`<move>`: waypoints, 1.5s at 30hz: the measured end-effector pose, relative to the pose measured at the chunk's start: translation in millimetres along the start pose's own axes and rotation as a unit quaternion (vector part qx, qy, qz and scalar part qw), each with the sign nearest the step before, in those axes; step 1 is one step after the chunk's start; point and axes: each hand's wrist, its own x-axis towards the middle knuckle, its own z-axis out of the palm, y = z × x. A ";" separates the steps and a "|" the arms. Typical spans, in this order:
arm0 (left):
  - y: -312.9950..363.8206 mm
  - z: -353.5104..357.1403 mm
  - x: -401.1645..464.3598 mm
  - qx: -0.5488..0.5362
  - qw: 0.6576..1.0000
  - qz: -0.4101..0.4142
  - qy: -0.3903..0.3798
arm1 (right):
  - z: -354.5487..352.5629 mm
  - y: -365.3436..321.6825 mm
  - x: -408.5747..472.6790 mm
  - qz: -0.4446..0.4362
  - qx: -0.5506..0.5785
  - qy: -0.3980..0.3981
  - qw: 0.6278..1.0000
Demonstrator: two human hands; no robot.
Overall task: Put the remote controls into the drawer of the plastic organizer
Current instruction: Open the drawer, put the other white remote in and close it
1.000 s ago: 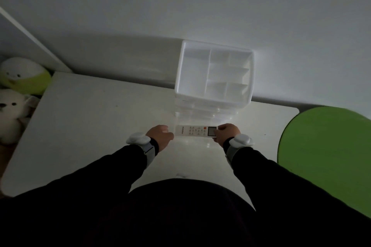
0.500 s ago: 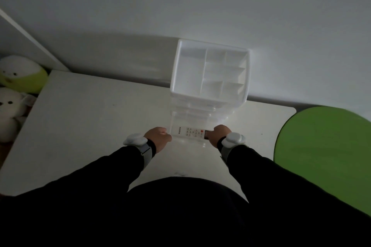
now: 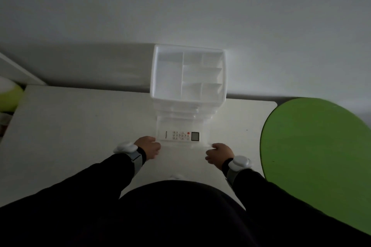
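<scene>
A white remote control (image 3: 181, 136) with a small screen and a red button lies crosswise inside the pulled-out clear drawer (image 3: 205, 126). This is the lowest drawer of the white plastic organizer (image 3: 153, 74), which stands against the wall. My left hand (image 3: 147, 147) is curled at the drawer's front left corner and grips it. At the front right corner my right hand (image 3: 218, 153) holds nothing, its loosely bent fingertips just touching the drawer's edge. No other remote is in sight.
The organizer's top tray has several empty compartments. It stands on a white table (image 3: 80, 126). A green round surface (image 3: 313, 146) lies close on the right. A green and white plush toy (image 3: 9, 96) sits off the table's left edge.
My right hand lowered the remote into the drawer, let go of it and drew back to the drawer's front right corner. The left hand stayed at the drawer's left corner.
</scene>
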 end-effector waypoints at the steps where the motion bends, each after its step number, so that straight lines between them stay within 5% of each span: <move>1: -1.1 0.4 0.8 0.003 1.000 0.009 0.006 | 1.1 -2.1 1.0 -0.011 -0.006 0.006 1.000; 10: 30.6 0.4 9.1 -0.101 0.994 0.044 0.003 | -0.4 -23.3 41.1 -0.043 0.019 0.021 0.999; 19: 61.2 -1.9 24.0 -0.108 0.992 0.064 0.017 | -5.9 -67.8 43.8 -0.021 0.083 0.015 0.996; 32: 60.8 -11.9 60.2 -0.006 0.994 0.100 0.042 | -8.0 -75.4 60.7 -0.076 0.010 0.054 0.996; 45: 73.4 -5.0 29.1 -0.090 0.993 0.080 0.006 | -9.4 -77.9 61.7 -0.069 0.050 0.045 0.995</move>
